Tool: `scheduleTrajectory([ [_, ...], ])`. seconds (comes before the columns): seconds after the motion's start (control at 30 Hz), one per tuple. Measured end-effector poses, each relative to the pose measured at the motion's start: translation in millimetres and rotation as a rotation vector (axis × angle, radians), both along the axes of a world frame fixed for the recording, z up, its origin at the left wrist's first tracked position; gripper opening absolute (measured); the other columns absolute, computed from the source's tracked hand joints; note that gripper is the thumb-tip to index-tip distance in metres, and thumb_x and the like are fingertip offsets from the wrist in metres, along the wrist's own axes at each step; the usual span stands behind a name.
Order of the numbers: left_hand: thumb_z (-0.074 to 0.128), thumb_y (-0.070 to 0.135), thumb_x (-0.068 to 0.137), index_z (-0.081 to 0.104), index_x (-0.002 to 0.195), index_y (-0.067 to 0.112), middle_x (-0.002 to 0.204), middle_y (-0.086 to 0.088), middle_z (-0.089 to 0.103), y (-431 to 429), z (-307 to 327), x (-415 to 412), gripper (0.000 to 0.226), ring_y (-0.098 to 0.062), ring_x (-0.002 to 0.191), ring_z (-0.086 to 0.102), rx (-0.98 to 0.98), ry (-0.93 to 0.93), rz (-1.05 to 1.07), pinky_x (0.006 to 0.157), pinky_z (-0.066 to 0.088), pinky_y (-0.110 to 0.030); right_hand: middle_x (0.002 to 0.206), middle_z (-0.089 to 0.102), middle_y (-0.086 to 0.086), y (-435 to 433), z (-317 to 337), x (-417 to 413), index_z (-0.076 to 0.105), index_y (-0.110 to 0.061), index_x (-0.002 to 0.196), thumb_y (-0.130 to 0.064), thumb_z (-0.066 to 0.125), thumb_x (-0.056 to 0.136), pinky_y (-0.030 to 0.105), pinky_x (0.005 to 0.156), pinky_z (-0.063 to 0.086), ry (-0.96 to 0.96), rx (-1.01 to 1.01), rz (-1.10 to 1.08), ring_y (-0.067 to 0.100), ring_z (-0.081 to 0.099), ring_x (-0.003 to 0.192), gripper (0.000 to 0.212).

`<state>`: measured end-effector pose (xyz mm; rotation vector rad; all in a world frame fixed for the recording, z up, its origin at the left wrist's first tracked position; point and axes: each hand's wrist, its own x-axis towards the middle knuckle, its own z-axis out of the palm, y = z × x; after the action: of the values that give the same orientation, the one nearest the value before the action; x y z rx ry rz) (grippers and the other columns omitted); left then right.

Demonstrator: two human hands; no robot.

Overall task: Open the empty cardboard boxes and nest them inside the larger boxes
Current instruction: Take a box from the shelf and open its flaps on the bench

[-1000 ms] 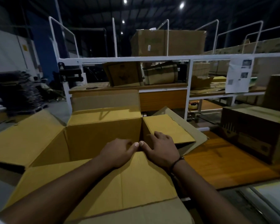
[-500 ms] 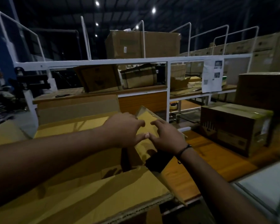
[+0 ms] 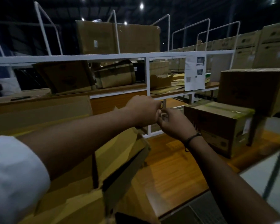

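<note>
The open box [image 3: 120, 159] lies near left on the table [image 3: 168, 172], a flap rising to the left hand [image 3: 144, 113]. Both hands are curled, the right hand [image 3: 174, 123] touching the left; whether either grips the flap, I cannot tell.

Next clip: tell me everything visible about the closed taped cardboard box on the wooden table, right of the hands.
The closed brown rectangular cardboard box has its top sealed with yellowish tape. Dark print marks the front face; a pale label sits on the right end. It stands flat on the orange-brown wooden table, right of the right hand; neither that nor the left hand touches it.
</note>
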<state>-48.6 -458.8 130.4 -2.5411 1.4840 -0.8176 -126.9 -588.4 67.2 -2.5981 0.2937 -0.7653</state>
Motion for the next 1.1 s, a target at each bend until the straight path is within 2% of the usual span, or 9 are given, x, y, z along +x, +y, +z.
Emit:
scheduleTrajectory([
  [0.1,0.047,0.047,0.103,0.059,0.124,0.027,0.094,0.003,0.057,-58.2,-4.7,8.0,0.032,-0.015,0.082,0.053,0.007,0.017,0.023,0.058,0.038,-0.029,0.122,0.064,0.004,-58.0,-4.3,-1.0,0.060,-0.020,0.126,-0.042,0.059,0.098,0.042,0.089,0.056,0.009,0.033,-0.038,0.019,0.060,0.107,0.036],
  [0.23,0.052,0.047,0.102,0.060,0.127,0.024,0.095,0.001,0.053,-134.2,-13.9,17.6,0.035,-0.016,0.085,0.051,0.057,0.027,0.049,0.065,0.040,-0.032,0.124,0.061,0.005,-145.1,-19.1,-2.3,0.060,-0.018,0.126,-0.041,0.062,0.096,0.035,0.085,0.051,0.064,0.036,-0.111,0.020,0.058,0.107,0.038],
  [0.4,0.050,0.050,0.101,0.060,0.131,0.027,0.104,-0.002,0.063,-229.7,-26.6,36.8,0.040,-0.020,0.086,0.056,0.055,0.033,0.070,0.060,0.042,-0.033,0.123,0.063,0.008,-244.7,-39.2,-5.3,0.060,-0.013,0.128,-0.044,0.064,0.094,0.041,0.090,0.055,0.092,0.005,-0.209,0.023,0.060,0.108,0.046],
  [0.5,0.048,0.051,0.100,0.061,0.132,0.026,0.112,-0.005,0.067,-275.9,-34.5,44.8,0.042,-0.025,0.097,0.061,-0.001,0.090,0.071,0.068,0.050,-0.036,0.121,0.063,0.008,-291.1,-51.0,-9.7,0.061,-0.014,0.127,-0.045,0.063,0.094,0.040,0.087,0.054,0.118,-0.018,-0.237,0.026,0.060,0.106,0.045],
  [0.6,0.050,0.050,0.101,0.061,0.129,0.024,0.114,-0.006,0.066,-307.7,-45.8,48.5,0.040,-0.025,0.101,0.062,-0.047,0.178,0.077,0.070,0.048,-0.035,0.125,0.059,0.006,-329.1,-62.4,-11.3,0.059,-0.018,0.127,-0.047,0.063,0.093,0.044,0.092,0.053,0.147,-0.028,-0.287,0.028,0.056,0.114,0.045],
  [0.8,0.053,0.046,0.101,0.060,0.124,0.020,0.103,-0.004,0.065,-350.3,-83.7,67.4,0.035,-0.021,0.090,0.059,-0.075,0.270,0.090,0.073,0.056,-0.039,0.162,0.025,0.010,-376.2,-85.4,-8.4,0.031,-0.025,0.153,-0.044,0.061,0.096,0.060,0.112,0.033,0.270,0.019,-0.397,0.042,0.017,0.148,0.067],
  [0.9,0.050,0.045,0.101,0.059,0.128,0.021,0.115,-0.005,0.067,-365.7,-106.6,85.0,0.036,-0.025,0.102,0.062,-0.071,0.303,0.100,0.077,0.053,-0.040,0.166,0.013,0.009,-392.5,-100.7,-1.7,0.025,-0.028,0.155,-0.043,0.058,0.098,0.063,0.114,0.027,0.349,0.017,-0.408,0.047,0.004,0.151,0.068],
  [1.0,0.049,0.037,0.100,0.060,0.130,0.024,0.122,-0.004,0.067,-377.3,-123.8,104.3,0.035,-0.024,0.109,0.062,-0.101,0.330,0.089,0.078,0.052,-0.039,0.162,0.022,0.012,-401.2,-118.0,8.3,0.032,-0.023,0.146,-0.043,0.057,0.099,0.061,0.117,0.021,0.337,-0.031,-0.432,0.052,0.004,0.148,0.057],
  [1.1,0.049,0.031,0.099,0.059,0.135,0.024,0.127,-0.004,0.066,-387.8,-131.6,124.7,0.038,-0.025,0.114,0.062,-0.153,0.342,0.081,0.083,0.054,-0.042,0.150,0.038,0.009,-404.2,-130.8,15.0,0.038,-0.024,0.131,-0.037,0.058,0.096,0.057,0.113,0.033,0.272,-0.078,-0.474,0.052,0.022,0.142,0.042],
])
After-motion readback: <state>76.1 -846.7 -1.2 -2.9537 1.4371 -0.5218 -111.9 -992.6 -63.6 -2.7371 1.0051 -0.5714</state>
